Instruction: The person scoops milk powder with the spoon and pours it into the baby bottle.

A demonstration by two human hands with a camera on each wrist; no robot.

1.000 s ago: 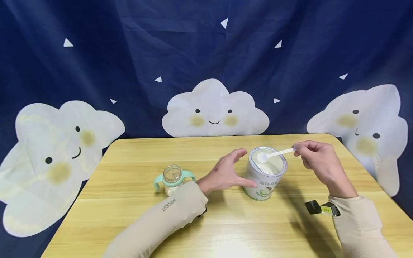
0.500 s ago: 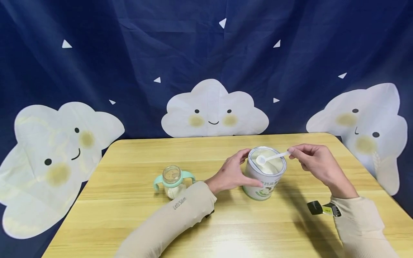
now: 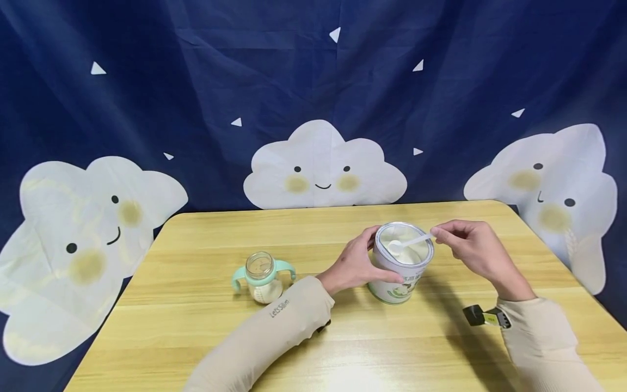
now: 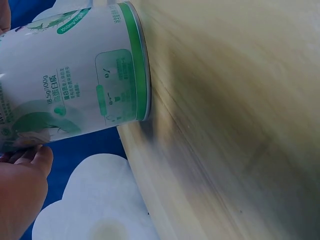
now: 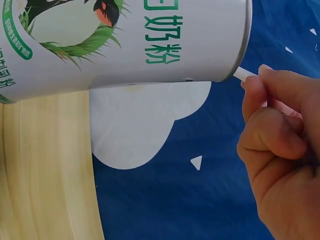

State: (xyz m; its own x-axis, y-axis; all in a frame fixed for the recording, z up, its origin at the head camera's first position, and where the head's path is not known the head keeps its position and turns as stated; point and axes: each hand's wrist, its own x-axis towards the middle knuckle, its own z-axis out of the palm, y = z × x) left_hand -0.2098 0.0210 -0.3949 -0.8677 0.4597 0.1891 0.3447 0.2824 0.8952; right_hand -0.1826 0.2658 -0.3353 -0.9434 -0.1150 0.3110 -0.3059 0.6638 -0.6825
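On the wooden table [image 3: 196, 305], right of centre, stands an open tin [image 3: 403, 262] of white powder, upright. The left hand [image 3: 355, 265] now clasps the tin's side, fingers curled round the far wall and thumb against the near wall; a second ago that hand was spread and only nearing the tin. The right hand [image 3: 472, 250] pinches the handle end of a white scoop [image 3: 407, 244] between thumb and forefinger. The scoop's bowl now sits lower, inside the tin's mouth on the powder; a second ago it was held higher, above the rim. The right hand has moved closer to the tin accordingly. Left of the tin, well apart from it, stands a small bottle [image 3: 262, 276] with mint-green handles, uncapped, in the same place as before. Behind the table hangs a dark blue backdrop [image 3: 196, 81] printed with clouds.
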